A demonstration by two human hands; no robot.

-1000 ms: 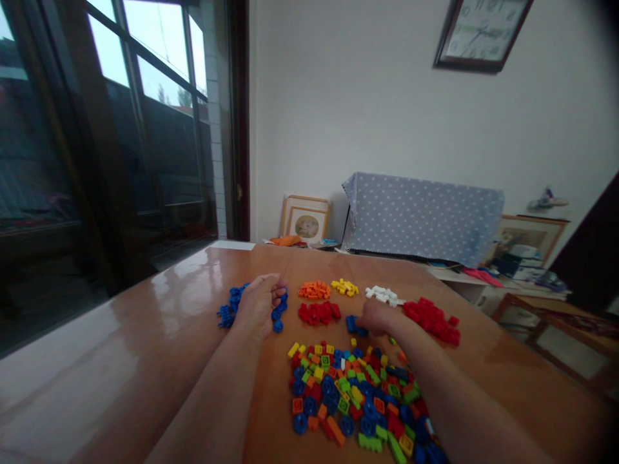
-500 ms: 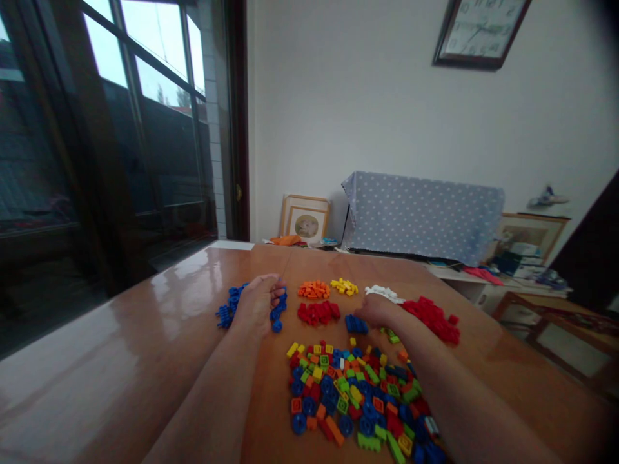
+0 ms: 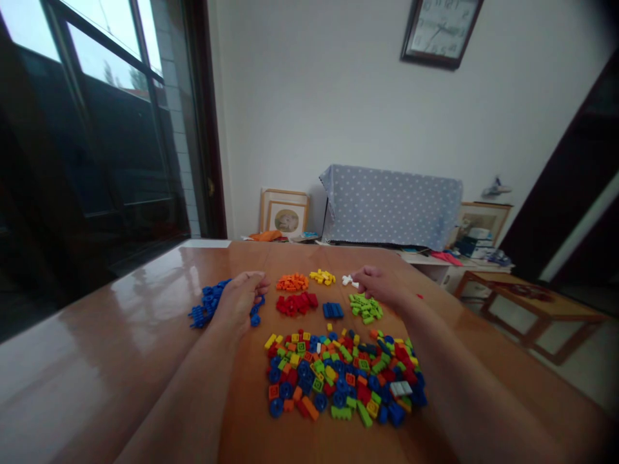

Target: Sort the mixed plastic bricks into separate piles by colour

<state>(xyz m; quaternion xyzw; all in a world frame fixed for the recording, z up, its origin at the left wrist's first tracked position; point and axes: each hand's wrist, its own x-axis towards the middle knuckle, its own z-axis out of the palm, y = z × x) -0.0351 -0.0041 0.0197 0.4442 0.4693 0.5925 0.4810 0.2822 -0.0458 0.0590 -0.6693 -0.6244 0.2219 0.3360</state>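
Observation:
My left hand (image 3: 246, 288) is closed, fingers curled together, between a pile of blue pieces (image 3: 209, 301) and a short row of blue pieces (image 3: 256, 312); what it grips is too small to name. Over the white pieces (image 3: 349, 280) at the back right is my right hand (image 3: 374, 282), its fingers pinched and their contents hidden. Left of it are small piles of orange bricks (image 3: 292, 282) and yellow bricks (image 3: 322, 277). Nearer lie red bricks (image 3: 296, 303), blue bricks (image 3: 333, 310) and green bricks (image 3: 366, 309).
A large mixed heap of bricks (image 3: 338, 377) spreads over the near middle of the wooden table (image 3: 145, 335). Beyond the table are a cloth-covered object (image 3: 391, 206) and framed pictures (image 3: 285, 216). A low wooden table (image 3: 536, 303) stands at the right.
The camera view has turned to the right. My right hand has moved off the small green pile, which shows fully now, and is by the white pieces. My left hand stays near the blue pieces.

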